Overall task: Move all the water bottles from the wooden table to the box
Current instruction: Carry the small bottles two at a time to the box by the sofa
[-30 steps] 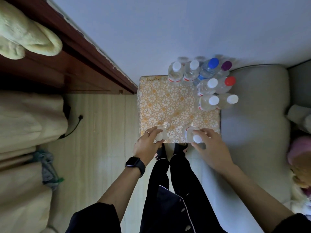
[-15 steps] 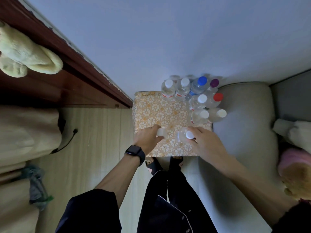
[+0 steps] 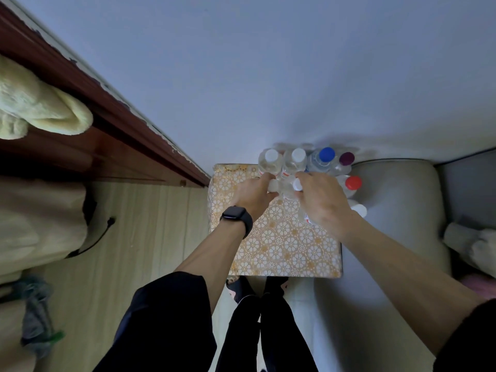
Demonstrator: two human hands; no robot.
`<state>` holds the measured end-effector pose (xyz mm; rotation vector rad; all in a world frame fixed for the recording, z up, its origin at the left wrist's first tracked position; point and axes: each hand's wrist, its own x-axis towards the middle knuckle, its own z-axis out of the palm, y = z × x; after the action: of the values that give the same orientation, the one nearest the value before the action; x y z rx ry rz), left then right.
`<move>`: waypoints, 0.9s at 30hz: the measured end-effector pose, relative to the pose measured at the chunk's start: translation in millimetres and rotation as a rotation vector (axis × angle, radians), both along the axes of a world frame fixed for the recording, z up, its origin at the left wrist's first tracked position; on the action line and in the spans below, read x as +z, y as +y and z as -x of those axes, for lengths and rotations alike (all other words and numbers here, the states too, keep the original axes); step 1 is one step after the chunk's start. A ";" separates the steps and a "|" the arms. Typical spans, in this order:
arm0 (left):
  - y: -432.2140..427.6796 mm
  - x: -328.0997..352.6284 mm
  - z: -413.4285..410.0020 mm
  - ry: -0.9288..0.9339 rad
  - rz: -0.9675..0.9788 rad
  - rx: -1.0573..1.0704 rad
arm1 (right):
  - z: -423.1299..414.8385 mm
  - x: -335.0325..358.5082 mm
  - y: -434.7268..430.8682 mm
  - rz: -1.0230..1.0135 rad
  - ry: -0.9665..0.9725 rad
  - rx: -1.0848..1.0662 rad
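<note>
The left hand point(image 3: 255, 196) curls round a clear plastic white-capped bottle point(image 3: 274, 186); the right hand point(image 3: 323, 204) grips a second clear bottle point(image 3: 294, 187). Both are at the far end of the flower-patterned top point(image 3: 281, 245), just beside a cluster of upright bottles point(image 3: 327, 157) with round white, blue, purple and red caps. A smooth black watch point(image 3: 236, 214) bands the left wrist.

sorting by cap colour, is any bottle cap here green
No, only white caps, a blue cap, a purple cap and a red cap show.
</note>
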<state>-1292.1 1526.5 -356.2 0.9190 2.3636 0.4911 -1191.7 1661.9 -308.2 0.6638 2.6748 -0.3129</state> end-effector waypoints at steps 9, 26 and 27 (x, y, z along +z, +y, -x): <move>9.2 -4.7 7.9 0.016 0.006 -0.006 | 5.1 -13.6 2.7 0.007 -0.051 -0.022; -44.0 89.4 -14.2 -0.161 0.192 0.038 | -49.5 76.9 -26.6 0.213 0.075 -0.196; -53.0 103.8 -20.2 -0.165 0.193 0.043 | -62.8 92.1 -34.2 0.245 0.088 -0.236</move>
<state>-1271.9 1473.5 -252.5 0.7131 2.2391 0.3347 -1128.8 1627.8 -216.1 0.9052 2.5805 -0.7354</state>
